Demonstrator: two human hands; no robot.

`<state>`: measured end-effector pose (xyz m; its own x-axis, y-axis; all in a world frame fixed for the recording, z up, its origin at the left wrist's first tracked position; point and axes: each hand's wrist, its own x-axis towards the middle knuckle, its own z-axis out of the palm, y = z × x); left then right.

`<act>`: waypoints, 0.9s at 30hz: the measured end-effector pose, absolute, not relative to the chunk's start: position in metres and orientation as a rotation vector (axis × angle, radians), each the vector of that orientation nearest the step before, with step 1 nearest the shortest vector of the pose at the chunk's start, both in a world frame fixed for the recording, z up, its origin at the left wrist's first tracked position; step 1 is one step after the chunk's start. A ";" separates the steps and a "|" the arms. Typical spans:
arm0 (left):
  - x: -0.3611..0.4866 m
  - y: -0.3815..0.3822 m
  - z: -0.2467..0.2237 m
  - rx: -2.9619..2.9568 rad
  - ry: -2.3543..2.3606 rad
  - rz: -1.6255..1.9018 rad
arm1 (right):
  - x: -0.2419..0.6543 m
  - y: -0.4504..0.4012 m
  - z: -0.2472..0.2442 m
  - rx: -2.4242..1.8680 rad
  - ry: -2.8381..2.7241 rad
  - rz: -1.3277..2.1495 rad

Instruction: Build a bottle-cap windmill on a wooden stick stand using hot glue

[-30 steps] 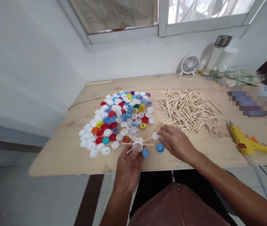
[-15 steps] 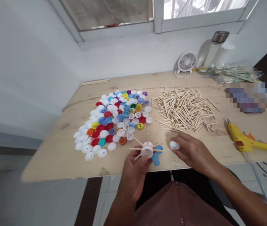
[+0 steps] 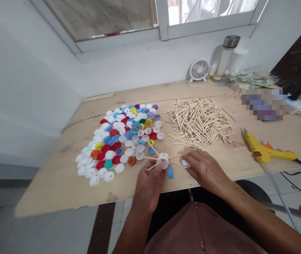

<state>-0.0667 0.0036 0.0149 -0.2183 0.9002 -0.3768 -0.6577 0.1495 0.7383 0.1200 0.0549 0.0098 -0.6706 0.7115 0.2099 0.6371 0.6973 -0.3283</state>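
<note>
My left hand [image 3: 150, 181] pinches a white bottle cap [image 3: 162, 162] with several thin wooden sticks [image 3: 149, 158] sticking out around it like spokes. A blue cap [image 3: 170, 172] shows just below this piece, and another blue cap [image 3: 151, 150] is by the end of its upper-left stick; whether they are joined to it I cannot tell. A second white cap [image 3: 185, 164] is held in the fingertips of my right hand [image 3: 202, 169], close to the right-hand sticks. Its far side is hidden by my fingers.
A pile of coloured bottle caps [image 3: 116, 132] spreads to the left, with a heap of short wooden sticks [image 3: 199, 121] beyond my right hand. The yellow glue gun [image 3: 268, 150] lies at right, its cord over the table edge. Behind stand a small fan [image 3: 199, 70] and a bottle [image 3: 224, 60].
My right hand has brought its white cap nearer to the spoked piece. A blue cap that showed right of the hub now shows at its upper left. The view has shifted slightly.
</note>
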 end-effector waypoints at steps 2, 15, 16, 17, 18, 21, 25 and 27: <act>-0.060 0.001 0.015 0.305 1.055 1.488 | 0.116 0.057 0.009 -1.038 -2.593 0.321; -0.051 -0.002 0.006 0.262 1.138 1.439 | 0.259 0.031 0.033 -1.404 -2.264 -0.078; -0.051 -0.002 0.005 0.258 1.150 1.419 | 0.278 0.030 0.034 -1.444 -2.268 -0.174; -0.051 -0.003 0.005 0.258 1.154 1.405 | 0.296 0.031 0.034 -1.500 -2.292 -0.260; -0.051 -0.003 0.005 0.260 1.160 1.396 | 0.311 0.031 0.033 -1.554 -2.327 -0.333; -0.049 -0.004 0.006 0.280 1.157 1.394 | 0.343 0.039 0.024 -1.669 -2.457 -0.480; -0.045 -0.005 0.007 0.302 1.144 1.410 | 0.351 0.056 0.014 -1.690 -2.583 -0.460; -0.043 -0.004 0.006 0.310 1.157 1.434 | 0.348 0.064 0.013 -1.670 -2.625 -0.400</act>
<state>-0.0429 -0.0045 0.0057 -0.2572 0.8667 -0.4274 -0.6009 0.2030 0.7732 0.3483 0.0645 0.0134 -0.4333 0.8904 0.1397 0.8916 0.4008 0.2109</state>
